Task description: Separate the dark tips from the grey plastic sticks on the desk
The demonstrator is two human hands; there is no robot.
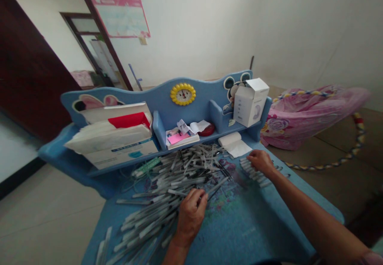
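Note:
A big heap of grey pens (176, 177) covers the middle and left of a blue children's desk (239, 225). My left hand (191, 215) rests on the near edge of the heap, fingers curled down onto the pens. My right hand (261, 161) lies farther right, fingers bent over a small neat row of pens (254, 171) set apart from the heap. What, if anything, either hand pinches is hidden under the fingers.
The desk's back shelf holds stacked books and folders (113, 137), a yellow flower clock (183, 94), pink notes (178, 138), a red dish (207, 130), a white box (249, 102) and a paper roll (233, 143). A pink mesh cover (302, 115) lies on the floor at right.

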